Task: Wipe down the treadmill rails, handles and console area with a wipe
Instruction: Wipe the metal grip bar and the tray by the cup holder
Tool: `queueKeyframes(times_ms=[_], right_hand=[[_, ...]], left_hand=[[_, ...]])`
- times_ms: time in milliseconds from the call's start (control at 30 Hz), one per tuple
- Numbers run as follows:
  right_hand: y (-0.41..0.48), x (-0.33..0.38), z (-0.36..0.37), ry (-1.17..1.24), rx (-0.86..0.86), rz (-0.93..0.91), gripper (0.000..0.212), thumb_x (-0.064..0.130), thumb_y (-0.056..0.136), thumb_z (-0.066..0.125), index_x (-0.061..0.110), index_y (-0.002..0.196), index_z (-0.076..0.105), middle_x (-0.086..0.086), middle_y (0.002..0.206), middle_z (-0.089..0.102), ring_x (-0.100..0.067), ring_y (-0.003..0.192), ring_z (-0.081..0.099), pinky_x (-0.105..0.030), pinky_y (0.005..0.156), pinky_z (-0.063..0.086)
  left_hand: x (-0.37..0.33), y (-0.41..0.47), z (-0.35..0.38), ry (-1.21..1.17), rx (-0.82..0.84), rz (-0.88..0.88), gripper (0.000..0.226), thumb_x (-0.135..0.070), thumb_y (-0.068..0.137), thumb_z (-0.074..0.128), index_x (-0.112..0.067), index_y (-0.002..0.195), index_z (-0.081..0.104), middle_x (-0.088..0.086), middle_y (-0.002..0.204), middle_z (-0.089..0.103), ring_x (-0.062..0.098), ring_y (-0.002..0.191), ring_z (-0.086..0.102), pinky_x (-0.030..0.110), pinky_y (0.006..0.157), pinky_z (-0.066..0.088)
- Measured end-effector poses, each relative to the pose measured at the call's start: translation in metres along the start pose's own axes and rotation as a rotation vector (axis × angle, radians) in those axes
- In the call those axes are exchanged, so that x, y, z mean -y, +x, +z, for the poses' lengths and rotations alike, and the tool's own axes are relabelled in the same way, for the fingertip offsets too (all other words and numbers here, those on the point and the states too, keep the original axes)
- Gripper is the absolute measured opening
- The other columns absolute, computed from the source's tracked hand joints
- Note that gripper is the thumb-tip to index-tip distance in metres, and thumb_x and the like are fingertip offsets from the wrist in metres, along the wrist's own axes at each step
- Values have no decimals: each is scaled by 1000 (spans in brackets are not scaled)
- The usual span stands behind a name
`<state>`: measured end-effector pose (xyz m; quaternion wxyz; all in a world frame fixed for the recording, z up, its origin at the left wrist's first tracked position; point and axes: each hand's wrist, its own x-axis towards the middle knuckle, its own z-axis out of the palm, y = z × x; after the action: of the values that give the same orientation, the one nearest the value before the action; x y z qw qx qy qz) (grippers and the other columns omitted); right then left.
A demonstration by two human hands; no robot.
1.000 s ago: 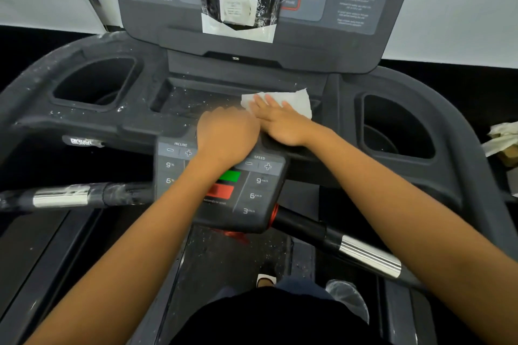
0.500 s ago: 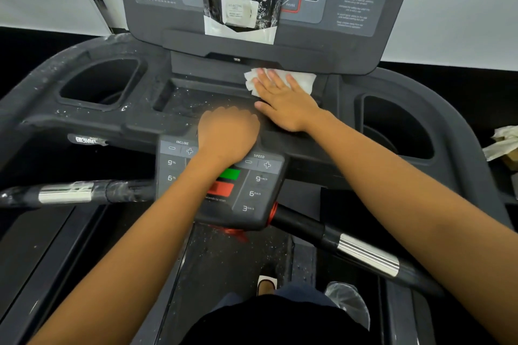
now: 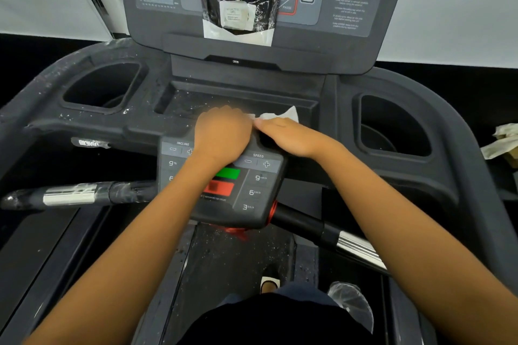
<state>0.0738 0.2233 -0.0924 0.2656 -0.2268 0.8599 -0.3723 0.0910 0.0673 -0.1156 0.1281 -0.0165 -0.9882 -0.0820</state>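
Note:
A white wipe [image 3: 280, 115] lies at the near edge of the treadmill's centre tray [image 3: 224, 98], mostly covered by my right hand [image 3: 291, 136], which presses flat on it. My left hand [image 3: 222, 134] is curled over the top of the lower keypad [image 3: 252, 187], touching the right hand's fingertips. The upper console panel [image 3: 350, 3] rises behind the tray. A left handle bar [image 3: 70, 194] and a right handle bar [image 3: 336, 235], each with a silver grip, stick out below.
A black pack of wipes [image 3: 238, 12] leans against the console's buttons. Cup holders sit at the left [image 3: 103, 87] and right [image 3: 392, 126]. Crumpled used wipes [image 3: 501, 143] lie at the far right. The belt [image 3: 229, 260] and my foot are below.
My right hand has pulled the wipe back from the far wall of the tray to its near edge. The left hand stays on the keypad.

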Motion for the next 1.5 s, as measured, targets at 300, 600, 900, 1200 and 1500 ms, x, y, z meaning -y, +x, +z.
queueKeyframes(times_ms=[300, 600, 900, 1200, 1500], right_hand=[[-8, -13, -27, -431, -157, 16, 35, 27, 99, 39, 33, 123, 62, 6, 133, 59, -24, 125, 49, -36, 103, 35], [-2, -44, -46, -439, -540, 122, 20, 9, 84, 60, 14, 92, 78, -10, 94, 73, -28, 94, 65, -23, 83, 45], [13, -21, -30, -621, -684, 325, 15, 6, 91, 54, -2, 95, 66, -20, 82, 57, -38, 74, 57, -35, 60, 42], [48, 25, -2, -253, -441, 219, 18, 5, 75, 68, 17, 83, 78, -4, 87, 74, -16, 86, 66, -25, 82, 50], [45, 31, -15, -290, -260, 331, 15, 6, 74, 75, 18, 82, 78, 0, 84, 74, -10, 89, 63, -19, 79, 38]], left_hand=[[-4, 8, -10, -80, 123, -91, 34, -31, 94, 40, -14, 99, 68, 16, 107, 66, 40, 100, 57, 36, 73, 37], [2, 20, -15, -170, 188, -182, 31, -32, 92, 42, -16, 96, 69, 19, 103, 65, 43, 97, 57, 36, 74, 39], [9, 27, -21, -275, 278, -123, 27, -31, 90, 47, -20, 96, 70, 18, 105, 64, 43, 99, 56, 36, 76, 40], [61, 41, -28, -360, 256, -144, 25, -27, 89, 47, -22, 96, 71, 13, 103, 68, 39, 99, 59, 38, 81, 48], [112, 44, -30, -402, 142, -194, 23, -23, 88, 48, -17, 90, 70, 8, 87, 67, 32, 87, 60, 37, 79, 50]])
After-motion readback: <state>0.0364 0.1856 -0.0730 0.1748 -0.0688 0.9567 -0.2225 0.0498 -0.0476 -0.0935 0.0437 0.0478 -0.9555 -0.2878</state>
